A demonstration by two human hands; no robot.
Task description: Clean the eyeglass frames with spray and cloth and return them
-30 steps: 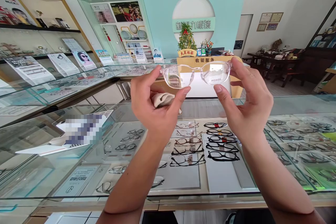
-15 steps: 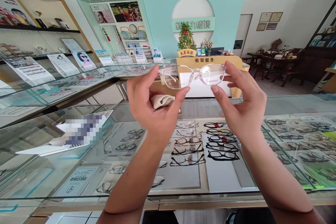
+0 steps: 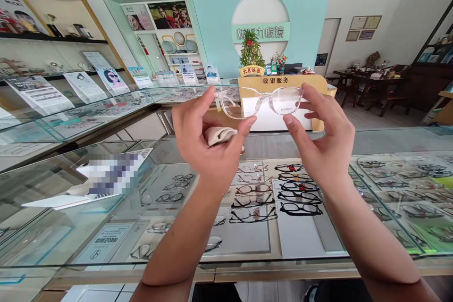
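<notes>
Both my hands hold up a pair of clear-framed glasses (image 3: 260,102) at chest height above a glass display counter (image 3: 49,226). My left hand (image 3: 205,139) pinches the left end of the frame between thumb and forefinger, and a beige cleaning cloth (image 3: 218,135) is tucked in its palm. My right hand (image 3: 323,139) pinches the right end of the frame, its other fingers spread. The lenses face me and carry a small printed label.
Under the counter glass lie rows of dark and clear glasses (image 3: 279,196) on grey trays. A leaflet (image 3: 102,179) lies on the counter at left. Behind stand a wooden cashier desk (image 3: 281,82) with a small potted tree (image 3: 251,52), wall shelves at left, and dark furniture (image 3: 375,85) at right.
The glasses and both hands have shifted slightly left and a little lower; the right hand moved inward. The grip on the frame is unchanged.
</notes>
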